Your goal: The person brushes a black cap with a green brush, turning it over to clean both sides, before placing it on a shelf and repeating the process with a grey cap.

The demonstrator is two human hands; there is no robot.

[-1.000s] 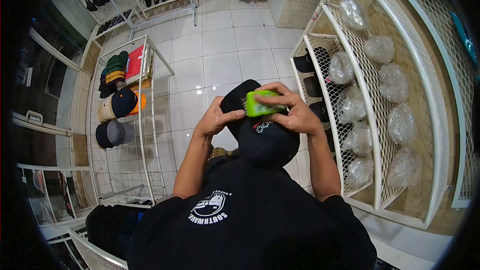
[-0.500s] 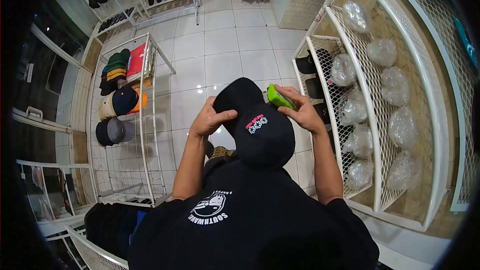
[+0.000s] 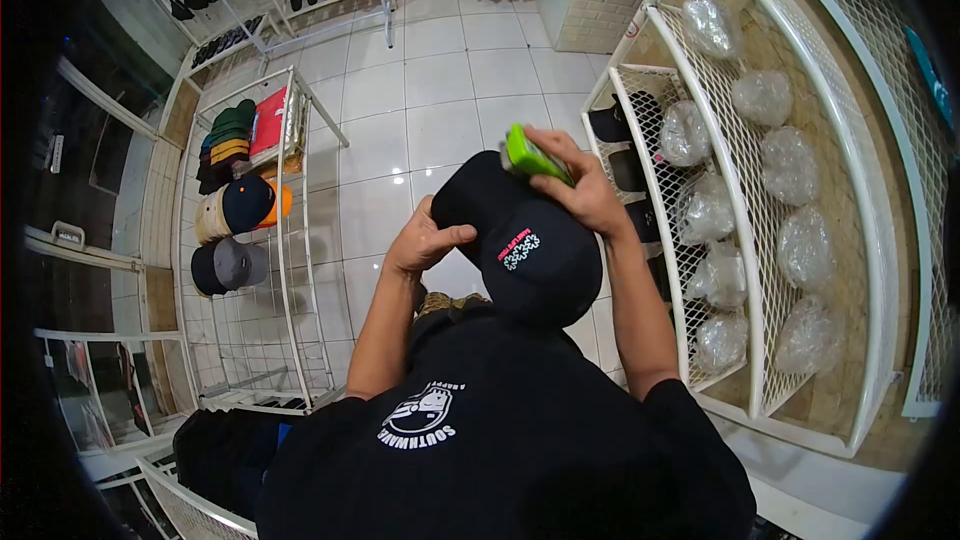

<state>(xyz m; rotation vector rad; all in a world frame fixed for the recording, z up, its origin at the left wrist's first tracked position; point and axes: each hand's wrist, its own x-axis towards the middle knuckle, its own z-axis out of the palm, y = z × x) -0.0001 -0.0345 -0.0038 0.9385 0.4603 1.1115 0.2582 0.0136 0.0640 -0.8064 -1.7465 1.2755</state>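
Both hands work on one black fabric baseball cap [image 3: 530, 250] held in the air at chest height: the left hand [image 3: 425, 240] pinches the brim's edge, seemingly to steady it. The right hand [image 3: 580, 190] is closed around a bright green plastic brush [image 3: 535, 155] at the crown's far edge, beside the white wire-mesh rack [image 3: 740, 170].

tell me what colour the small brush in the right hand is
Bright green brush, clearest in the head view.

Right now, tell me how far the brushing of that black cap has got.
Done: cannot tell; no lint shows either way on the black cap with the pink and white logo. In hand: the left hand grips the cap's edge, while the right hand holds the bright green brush at its brim end. Left: shelving it on the white wire rack among other caps.
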